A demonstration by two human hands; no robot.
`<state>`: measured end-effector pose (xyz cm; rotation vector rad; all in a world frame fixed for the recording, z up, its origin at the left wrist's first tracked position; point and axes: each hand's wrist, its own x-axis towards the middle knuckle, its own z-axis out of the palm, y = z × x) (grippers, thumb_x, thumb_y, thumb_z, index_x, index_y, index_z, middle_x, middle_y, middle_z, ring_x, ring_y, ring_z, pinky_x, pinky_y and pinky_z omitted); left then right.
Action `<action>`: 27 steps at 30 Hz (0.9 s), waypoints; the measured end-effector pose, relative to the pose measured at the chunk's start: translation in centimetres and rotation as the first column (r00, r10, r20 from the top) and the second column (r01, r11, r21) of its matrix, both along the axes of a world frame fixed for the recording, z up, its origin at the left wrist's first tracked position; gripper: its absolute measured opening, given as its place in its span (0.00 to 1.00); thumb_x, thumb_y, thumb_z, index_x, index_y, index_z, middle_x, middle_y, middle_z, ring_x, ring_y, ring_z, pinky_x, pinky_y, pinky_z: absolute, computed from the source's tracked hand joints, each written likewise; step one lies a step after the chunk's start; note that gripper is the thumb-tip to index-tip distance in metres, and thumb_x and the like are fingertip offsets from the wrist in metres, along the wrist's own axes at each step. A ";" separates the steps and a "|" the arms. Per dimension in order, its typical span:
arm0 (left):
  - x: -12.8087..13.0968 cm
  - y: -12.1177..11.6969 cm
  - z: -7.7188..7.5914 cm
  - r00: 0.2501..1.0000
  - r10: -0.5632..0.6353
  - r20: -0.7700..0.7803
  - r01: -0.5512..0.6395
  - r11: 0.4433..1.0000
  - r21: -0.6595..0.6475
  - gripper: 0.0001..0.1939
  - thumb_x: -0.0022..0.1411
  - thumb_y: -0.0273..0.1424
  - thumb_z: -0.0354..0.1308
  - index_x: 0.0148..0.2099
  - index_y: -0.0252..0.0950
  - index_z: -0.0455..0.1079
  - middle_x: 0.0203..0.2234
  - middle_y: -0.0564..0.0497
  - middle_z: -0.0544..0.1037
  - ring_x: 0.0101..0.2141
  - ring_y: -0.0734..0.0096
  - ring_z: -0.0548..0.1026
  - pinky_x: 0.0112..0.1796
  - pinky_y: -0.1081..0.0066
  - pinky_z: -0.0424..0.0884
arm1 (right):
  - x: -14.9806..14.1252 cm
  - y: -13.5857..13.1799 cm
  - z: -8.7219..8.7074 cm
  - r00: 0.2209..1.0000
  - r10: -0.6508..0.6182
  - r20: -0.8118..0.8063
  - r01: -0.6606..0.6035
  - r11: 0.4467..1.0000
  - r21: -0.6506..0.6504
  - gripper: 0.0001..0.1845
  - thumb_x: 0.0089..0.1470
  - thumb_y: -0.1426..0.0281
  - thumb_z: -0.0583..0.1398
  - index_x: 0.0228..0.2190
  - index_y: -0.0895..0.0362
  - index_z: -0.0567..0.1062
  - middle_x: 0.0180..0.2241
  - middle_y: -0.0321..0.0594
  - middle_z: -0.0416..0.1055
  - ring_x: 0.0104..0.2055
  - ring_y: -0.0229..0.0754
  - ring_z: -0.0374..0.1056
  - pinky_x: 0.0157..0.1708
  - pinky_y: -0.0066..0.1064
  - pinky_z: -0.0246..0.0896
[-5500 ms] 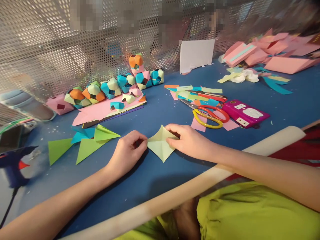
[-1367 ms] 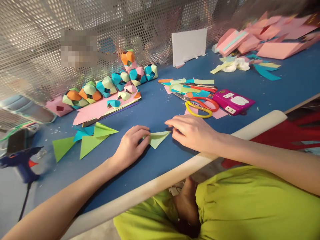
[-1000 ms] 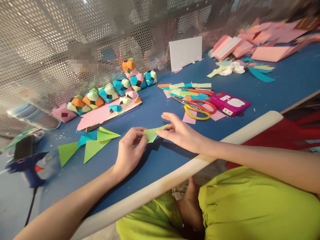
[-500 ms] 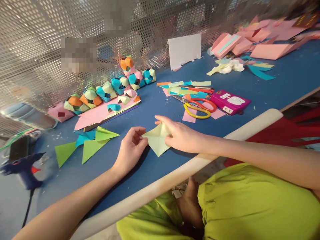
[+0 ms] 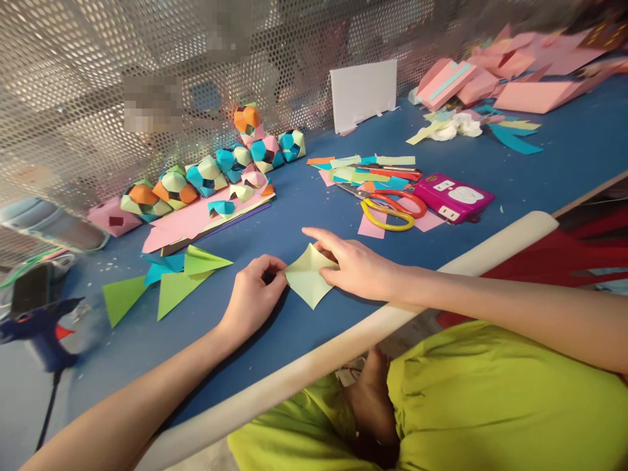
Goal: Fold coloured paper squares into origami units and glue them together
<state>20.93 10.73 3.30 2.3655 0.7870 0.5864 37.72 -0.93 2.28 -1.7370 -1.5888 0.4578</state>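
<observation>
- Left hand (image 5: 255,291): thumb and index finger pinched together on the left corner of the pale green paper (image 5: 309,281); the other fingers curled inward.
- Right hand (image 5: 360,268): partly open, thumb on the near face of the same paper at its right side; some fingers pass behind it, and the index finger extends above.
- Pale green paper: spread flat in a diamond between the 2 hands, 1 corner pointing up and 1 down, right corner covered by the thumb. Contact with the blue tabletop (image 5: 304,209) cannot be determined.
- Left of the left hand: green folded papers (image 5: 181,291) and a blue folded paper (image 5: 164,266), overlapping in part.
- Beyond these: pink sheets (image 5: 181,222) bearing small folded pieces, with a row of multicoloured paper balls (image 5: 203,176) behind; 1 orange ball sits raised on top.
- Beyond the right hand: scissors (image 5: 390,216) with 1 yellow and 1 red handle loop, lying beside paper strips (image 5: 373,176); a purple socket unit (image 5: 454,198) is just to their right.
- Far left: glue gun (image 5: 42,330), near a dark phone-like device (image 5: 32,288).
- Near edge: long pale tube (image 5: 304,360), passing beneath the right forearm.
</observation>
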 end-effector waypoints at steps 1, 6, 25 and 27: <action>0.0 0.1 -0.1 1.000 0.007 -0.008 -0.007 1.000 0.008 0.06 0.54 0.28 0.53 0.31 0.37 0.71 0.25 0.54 0.75 0.27 0.72 0.71 0.30 0.72 0.65 | -0.1 -0.1 0.1 1.000 0.010 0.009 -0.010 1.000 -0.009 0.39 0.47 0.82 0.55 0.62 0.59 0.54 0.46 0.46 0.72 0.45 0.41 0.70 0.45 0.35 0.65; -0.3 0.6 -0.3 1.000 -0.003 -0.031 0.004 0.999 0.042 0.05 0.54 0.27 0.52 0.31 0.37 0.70 0.27 0.53 0.75 0.29 0.71 0.71 0.32 0.71 0.65 | -0.1 -0.2 -0.4 0.995 0.063 0.082 -0.067 0.996 0.057 0.31 0.50 0.82 0.54 0.57 0.59 0.62 0.39 0.41 0.74 0.42 0.40 0.70 0.45 0.33 0.65; -0.9 1.1 -0.1 0.991 -0.137 0.001 0.132 0.952 0.276 0.12 0.54 0.20 0.48 0.33 0.37 0.70 0.32 0.50 0.77 0.36 0.65 0.72 0.41 0.64 0.69 | 0.3 -0.7 -0.4 0.628 0.181 0.757 -0.438 0.886 0.151 0.16 0.61 0.80 0.48 0.49 0.67 0.68 0.28 0.43 0.71 0.34 0.45 0.61 0.34 0.35 0.55; -1.0 0.5 0.1 0.967 -0.251 0.037 0.227 0.921 0.315 0.14 0.55 0.19 0.46 0.36 0.37 0.70 0.36 0.48 0.78 0.40 0.65 0.73 0.44 0.63 0.69 | 0.3 -0.7 -0.3 0.621 0.182 0.762 -0.440 0.886 0.146 0.17 0.62 0.80 0.47 0.49 0.68 0.67 0.29 0.44 0.71 0.34 0.44 0.60 0.35 0.35 0.53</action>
